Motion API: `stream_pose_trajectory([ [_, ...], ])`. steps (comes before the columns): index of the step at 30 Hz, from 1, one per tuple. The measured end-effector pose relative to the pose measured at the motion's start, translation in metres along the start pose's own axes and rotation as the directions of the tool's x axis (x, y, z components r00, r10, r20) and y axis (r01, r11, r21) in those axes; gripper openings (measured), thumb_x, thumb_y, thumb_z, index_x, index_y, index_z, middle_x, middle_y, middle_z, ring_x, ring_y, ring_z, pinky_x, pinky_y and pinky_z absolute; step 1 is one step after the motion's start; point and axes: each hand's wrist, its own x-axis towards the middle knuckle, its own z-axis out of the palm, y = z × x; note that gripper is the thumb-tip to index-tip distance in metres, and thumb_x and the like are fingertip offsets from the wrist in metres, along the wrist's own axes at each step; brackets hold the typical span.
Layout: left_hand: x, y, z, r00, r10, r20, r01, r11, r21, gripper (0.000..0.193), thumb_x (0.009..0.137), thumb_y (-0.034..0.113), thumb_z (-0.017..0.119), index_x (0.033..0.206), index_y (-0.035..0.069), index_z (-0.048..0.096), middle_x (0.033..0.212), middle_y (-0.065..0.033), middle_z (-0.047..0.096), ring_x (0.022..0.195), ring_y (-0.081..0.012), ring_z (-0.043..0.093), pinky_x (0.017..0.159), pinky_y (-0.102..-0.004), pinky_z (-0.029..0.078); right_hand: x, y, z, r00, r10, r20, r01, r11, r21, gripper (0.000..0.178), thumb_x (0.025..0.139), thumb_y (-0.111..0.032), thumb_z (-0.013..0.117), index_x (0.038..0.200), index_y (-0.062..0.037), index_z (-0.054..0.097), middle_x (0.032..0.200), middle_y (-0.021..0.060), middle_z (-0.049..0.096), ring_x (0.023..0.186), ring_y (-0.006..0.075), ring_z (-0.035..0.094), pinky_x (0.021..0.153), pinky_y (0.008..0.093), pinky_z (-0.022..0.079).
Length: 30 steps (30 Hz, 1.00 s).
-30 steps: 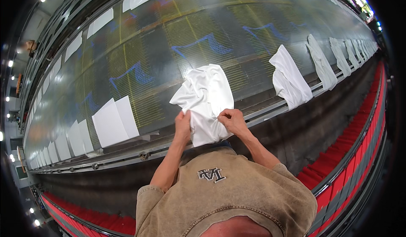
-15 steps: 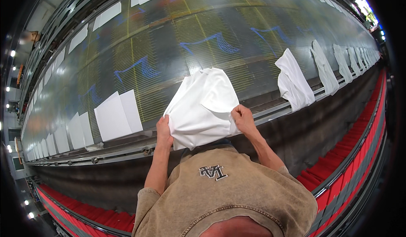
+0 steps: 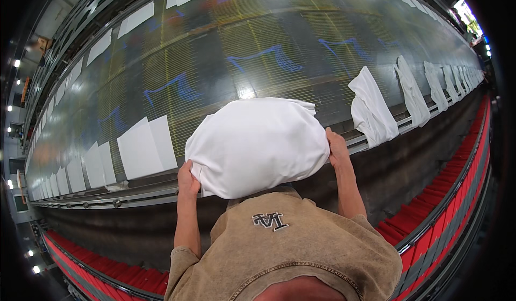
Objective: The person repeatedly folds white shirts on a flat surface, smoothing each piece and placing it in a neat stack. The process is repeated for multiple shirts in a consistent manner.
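Holding a white garment (image 3: 258, 146) spread and billowed above the near rail of the grid-marked conveyor (image 3: 226, 59), left hand (image 3: 187, 180) and right hand (image 3: 337, 149) each clenched on an edge, apparently mid-spread; next move, by judgement, requires lowering it flat with both edges level.

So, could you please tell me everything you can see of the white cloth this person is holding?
The white cloth is plain, soft-looking fabric, spread wide and billowed into a rounded, puffed shape. Folds bunch along its upper right edge. The left hand grips its lower left corner and the right hand its right edge. It is held up in front of the chest, above the near edge of the long dark conveyor.
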Motion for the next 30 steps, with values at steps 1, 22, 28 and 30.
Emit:
stream_pose_trajectory([
  [1, 0.001, -0.001, 0.001, 0.998, -0.031, 0.057, 0.029, 0.999, 0.036, 0.042, 0.100, 0.018, 0.062, 0.132, -0.009, 0.055, 0.130, -0.0179, 0.065, 0.116, -0.0311, 0.065, 0.104, -0.0436, 0.050, -0.001, 0.001, 0.001, 0.999, 0.040, -0.017, -0.040, 0.999, -0.033, 0.026, 0.098, -0.024, 0.068, 0.093, 0.0008, 0.066, 0.093, 0.0056, 0.067, 0.087, 0.0143, 0.064, 0.078, 0.0328, 0.053],
  [22, -0.019, 0.026, 0.053, 0.987, 0.154, 0.035, -0.154, 0.888, 0.433, 0.035, 0.096, 0.014, 0.068, 0.125, -0.005, 0.060, 0.117, -0.0117, 0.070, 0.106, -0.0215, 0.068, 0.095, -0.0361, 0.054, -0.004, -0.027, 0.012, 0.964, 0.084, 0.251, -0.092, 0.996, 0.020, 0.021, 0.092, -0.006, 0.069, 0.110, 0.0043, 0.065, 0.100, 0.0071, 0.070, 0.088, 0.0130, 0.067, 0.080, 0.0290, 0.055],
  [28, -0.024, 0.057, 0.047, 0.979, 0.188, 0.074, -0.202, 0.909, 0.365, 0.028, 0.101, 0.016, 0.063, 0.122, -0.003, 0.061, 0.112, -0.0113, 0.071, 0.099, -0.0208, 0.069, 0.089, -0.0359, 0.057, -0.042, -0.036, 0.026, 0.990, -0.008, 0.143, -0.018, 0.983, 0.182, 0.020, 0.097, -0.011, 0.067, 0.112, 0.0018, 0.064, 0.107, 0.0066, 0.070, 0.096, 0.0122, 0.067, 0.086, 0.0284, 0.055],
  [30, -0.026, 0.074, 0.042, 0.974, 0.212, 0.076, -0.225, 0.909, 0.350, 0.026, 0.102, 0.017, 0.063, 0.120, -0.002, 0.063, 0.110, -0.0115, 0.071, 0.098, -0.0205, 0.070, 0.086, -0.0353, 0.058, -0.061, -0.041, 0.036, 0.994, -0.081, 0.071, 0.065, 0.977, 0.205, 0.014, 0.099, -0.014, 0.066, 0.105, -0.0006, 0.064, 0.099, 0.0040, 0.068, 0.088, 0.0105, 0.065, 0.081, 0.0278, 0.053],
])
